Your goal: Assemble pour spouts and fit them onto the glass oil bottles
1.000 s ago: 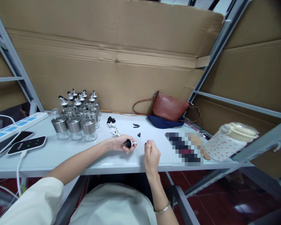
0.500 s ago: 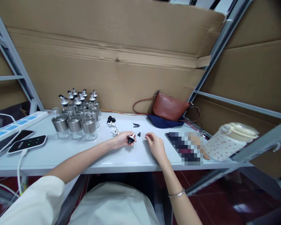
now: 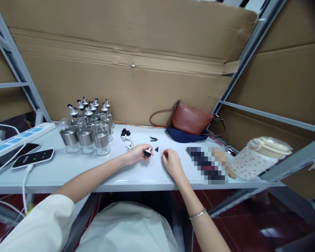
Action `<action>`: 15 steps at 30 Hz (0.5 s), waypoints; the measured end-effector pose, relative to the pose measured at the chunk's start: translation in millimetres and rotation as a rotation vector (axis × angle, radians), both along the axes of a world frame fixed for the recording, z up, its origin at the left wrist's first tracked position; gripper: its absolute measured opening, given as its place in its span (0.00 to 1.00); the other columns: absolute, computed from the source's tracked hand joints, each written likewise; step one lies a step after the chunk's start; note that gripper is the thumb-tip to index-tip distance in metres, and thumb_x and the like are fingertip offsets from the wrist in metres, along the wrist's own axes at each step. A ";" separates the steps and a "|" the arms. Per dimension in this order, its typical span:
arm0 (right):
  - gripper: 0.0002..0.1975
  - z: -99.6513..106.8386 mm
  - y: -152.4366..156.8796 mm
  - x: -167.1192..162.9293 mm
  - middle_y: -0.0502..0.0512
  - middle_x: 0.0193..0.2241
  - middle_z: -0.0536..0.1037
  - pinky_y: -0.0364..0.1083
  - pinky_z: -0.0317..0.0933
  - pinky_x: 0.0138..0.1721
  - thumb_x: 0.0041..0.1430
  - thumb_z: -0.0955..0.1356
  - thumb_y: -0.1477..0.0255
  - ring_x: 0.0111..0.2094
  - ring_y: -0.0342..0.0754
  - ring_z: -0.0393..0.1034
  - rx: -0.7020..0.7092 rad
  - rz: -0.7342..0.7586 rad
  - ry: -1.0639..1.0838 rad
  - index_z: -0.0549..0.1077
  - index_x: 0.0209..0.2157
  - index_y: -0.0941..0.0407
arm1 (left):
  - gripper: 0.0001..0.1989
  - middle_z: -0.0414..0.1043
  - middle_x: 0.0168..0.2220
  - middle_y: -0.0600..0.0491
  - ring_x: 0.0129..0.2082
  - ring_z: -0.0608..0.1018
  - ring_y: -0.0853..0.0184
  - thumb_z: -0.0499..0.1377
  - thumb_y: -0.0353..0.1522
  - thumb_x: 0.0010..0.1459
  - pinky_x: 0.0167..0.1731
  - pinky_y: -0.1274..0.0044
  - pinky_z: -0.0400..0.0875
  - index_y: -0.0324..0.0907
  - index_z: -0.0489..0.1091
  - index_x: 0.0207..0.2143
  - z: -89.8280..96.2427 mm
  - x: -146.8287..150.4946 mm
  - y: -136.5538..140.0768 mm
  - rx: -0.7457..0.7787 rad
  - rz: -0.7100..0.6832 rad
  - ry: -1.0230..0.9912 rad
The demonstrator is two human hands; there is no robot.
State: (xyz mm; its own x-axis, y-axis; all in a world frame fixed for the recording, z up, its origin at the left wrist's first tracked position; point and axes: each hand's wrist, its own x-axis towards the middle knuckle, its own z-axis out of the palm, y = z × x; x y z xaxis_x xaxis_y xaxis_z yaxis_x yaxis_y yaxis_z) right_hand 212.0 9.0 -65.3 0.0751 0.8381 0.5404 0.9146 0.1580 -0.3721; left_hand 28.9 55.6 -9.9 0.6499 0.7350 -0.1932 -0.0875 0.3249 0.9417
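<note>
My left hand point(image 3: 138, 154) pinches a pourer stopper point(image 3: 147, 153), silver with a black ribbed base, above the table's front half. To its right, my right hand point(image 3: 172, 163) rests near the tabletop with curled fingers; whatever they may hold is hidden. Small black pieces point(image 3: 156, 149) lie between the two hands. Thin black parts point(image 3: 153, 139) are a little farther back. Behind my left hand lie loose silver pourer pieces point(image 3: 125, 138) and a pile of black parts point(image 3: 125, 132).
Glass bottles with metal sleeves point(image 3: 85, 137) stand at left, the rear ones topped with pourers. A power strip point(image 3: 46, 130) and a charging device point(image 3: 33, 159) lie farther left. A brown bag point(image 3: 190, 119) sits on a dark blue cap point(image 3: 182, 136); a dotted jug point(image 3: 249, 159) stands right.
The stopper in my left hand has tilted, showing more of its silver top. My right hand's fingers have curled downward toward the table. The view has shifted slightly.
</note>
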 end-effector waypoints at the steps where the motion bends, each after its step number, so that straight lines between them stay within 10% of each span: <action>1: 0.11 0.3 -0.4 -0.7 0.60 0.32 0.75 0.50 0.59 0.38 0.57 0.59 0.79 0.36 0.54 0.65 -0.008 0.012 -0.013 0.71 0.35 0.59 | 0.08 0.70 0.25 0.53 0.20 0.71 0.73 0.55 0.34 0.55 0.21 0.81 0.60 0.37 0.64 0.29 0.6 -0.2 -0.1 -0.005 0.004 0.004; 15: 0.23 0.9 -5.0 -1.7 0.62 0.49 0.74 0.53 0.58 0.44 0.58 0.55 0.84 0.50 0.54 0.63 -0.103 0.131 -0.090 0.66 0.53 0.58 | 0.08 0.69 0.26 0.55 0.20 0.73 0.73 0.58 0.33 0.54 0.18 0.82 0.57 0.38 0.61 0.32 -2.9 -0.6 3.1 0.047 0.045 0.014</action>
